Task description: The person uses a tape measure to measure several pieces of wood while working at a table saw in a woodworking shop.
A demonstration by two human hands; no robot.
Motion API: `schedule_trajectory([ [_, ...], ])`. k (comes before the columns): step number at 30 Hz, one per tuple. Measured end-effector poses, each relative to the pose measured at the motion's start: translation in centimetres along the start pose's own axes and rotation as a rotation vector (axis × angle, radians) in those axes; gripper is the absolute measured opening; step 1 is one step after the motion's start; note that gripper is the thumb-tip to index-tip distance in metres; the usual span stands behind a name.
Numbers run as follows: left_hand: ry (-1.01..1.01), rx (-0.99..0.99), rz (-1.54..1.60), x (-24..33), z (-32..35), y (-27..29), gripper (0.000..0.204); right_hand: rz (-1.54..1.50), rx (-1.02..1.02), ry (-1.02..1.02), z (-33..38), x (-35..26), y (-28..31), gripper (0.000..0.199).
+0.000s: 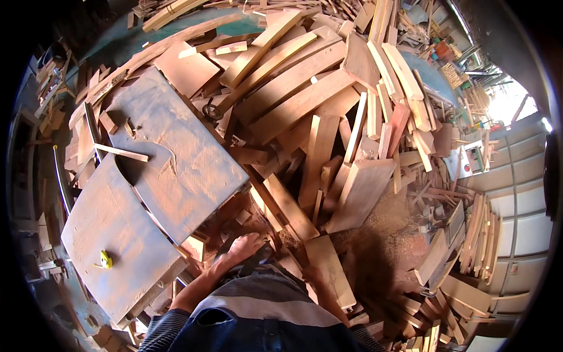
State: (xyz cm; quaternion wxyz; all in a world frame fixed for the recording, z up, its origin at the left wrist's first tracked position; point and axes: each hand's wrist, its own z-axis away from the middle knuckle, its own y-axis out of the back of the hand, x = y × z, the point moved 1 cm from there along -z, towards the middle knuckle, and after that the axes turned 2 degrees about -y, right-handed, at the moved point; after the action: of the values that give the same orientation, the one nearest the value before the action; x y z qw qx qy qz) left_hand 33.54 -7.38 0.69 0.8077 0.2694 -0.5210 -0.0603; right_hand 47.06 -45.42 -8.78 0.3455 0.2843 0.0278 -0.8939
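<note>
A: What is under my left hand (245,246)?

B: My fingers are spread apart, resting flat on a short, pale plank (290,206) at the foot of the wood pile (305,100), just right of the saw table (170,158). My right hand (314,278) lies by another board (331,270); I cannot tell its grip.

A: Room to move?

B: Little; offcuts crowd the table's edge. Sawdust (381,234) covers the floor; a yellow tape measure (105,259) sits on the table, with stacked timber beyond.
</note>
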Motion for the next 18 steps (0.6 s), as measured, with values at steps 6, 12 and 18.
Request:
schedule_trajectory([
  [6, -0.041, -0.182, -0.064, 1.7, -5.3, 4.5, 0.039, 0.552, 0.215, 0.130, 5.3, -1.5, -5.3, 0.036],
  [12, -0.096, -0.159, -0.020, 2.0, -7.9, 4.9, 0.040, 0.593, 0.267, 0.030, 7.1, -3.8, -6.8, 0.044],
  [18, -0.029, -0.281, -0.109, 3.1, -6.7, 3.5, 0.050, 0.455, 0.200, 0.083, 2.3, 0.1, -5.8, 0.038],
])
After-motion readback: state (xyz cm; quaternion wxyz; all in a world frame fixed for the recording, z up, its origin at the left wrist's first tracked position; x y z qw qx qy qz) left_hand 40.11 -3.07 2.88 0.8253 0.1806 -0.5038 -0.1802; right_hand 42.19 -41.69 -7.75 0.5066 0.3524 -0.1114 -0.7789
